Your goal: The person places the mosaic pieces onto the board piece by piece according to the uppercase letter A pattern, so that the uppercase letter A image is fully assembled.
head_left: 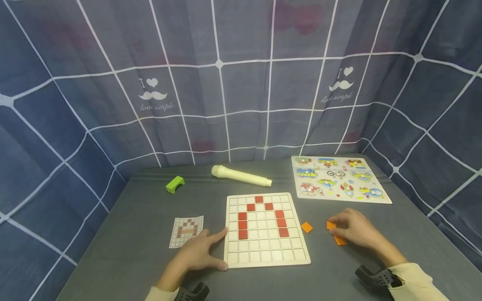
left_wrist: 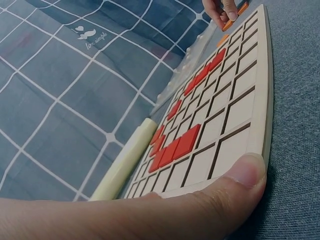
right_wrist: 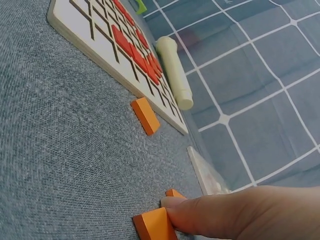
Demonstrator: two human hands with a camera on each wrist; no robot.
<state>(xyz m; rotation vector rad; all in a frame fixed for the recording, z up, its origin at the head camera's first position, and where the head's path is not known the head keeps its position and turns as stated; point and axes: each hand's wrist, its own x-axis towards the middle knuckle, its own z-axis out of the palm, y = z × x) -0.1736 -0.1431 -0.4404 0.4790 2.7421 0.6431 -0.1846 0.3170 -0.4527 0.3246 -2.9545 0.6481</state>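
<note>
A white wooden grid board (head_left: 260, 256) lies flat with several red square tiles (head_left: 242, 225) set in its cells, forming a pointed arch. My left hand (head_left: 199, 251) rests at the board's left edge, index finger and thumb spread and touching its rim. To the right of the board, my right hand (head_left: 355, 229) pinches an orange tile (head_left: 331, 225) between thumb and index finger. A second orange tile (head_left: 340, 241) lies just under the thumb. Another orange tile (right_wrist: 145, 116) sits apart, close to the board's right edge.
A small pattern card (head_left: 176, 239) lies left of the board, near the left hand. Behind the board are a pale yellow toy microphone (head_left: 242, 176) and a green arched block (head_left: 175, 184). A picture puzzle board (head_left: 327, 194) lies at the back right. Checked curtains (head_left: 244, 92) surround the table.
</note>
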